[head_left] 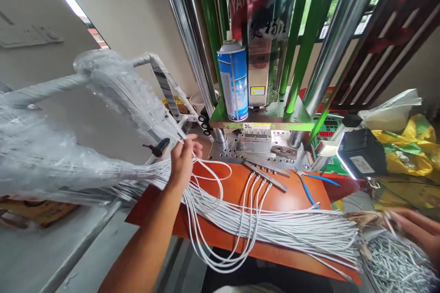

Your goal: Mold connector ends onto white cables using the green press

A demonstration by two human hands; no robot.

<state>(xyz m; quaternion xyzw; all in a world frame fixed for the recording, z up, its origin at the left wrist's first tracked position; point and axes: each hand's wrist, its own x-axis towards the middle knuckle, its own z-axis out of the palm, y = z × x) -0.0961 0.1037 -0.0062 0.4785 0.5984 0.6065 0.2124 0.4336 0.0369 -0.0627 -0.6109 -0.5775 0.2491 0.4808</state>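
Observation:
My left hand (183, 159) is closed on a white cable above the left end of the orange board, beside a long bundle of white cables (275, 226). At the right edge, my right hand (417, 229) has its fingers closed by the brown-wrapped end of the bundle; a small pale thing shows at the fingertips, too blurred to name. A metal bar fixture (265, 176) lies on the orange board (227, 185) with several cable ends set in it. Their loops hang over the front edge. Blue-handled pliers (309, 187) lie right of the fixture.
A green press with a metal mould (254, 142) stands behind the board, a blue spray can (234, 81) on its platform. Plastic-wrapped cables (127, 96) hang at the left. At the right are a black lamp (362, 153), a yellow bag (409, 142) and a heap of short pieces (400, 263).

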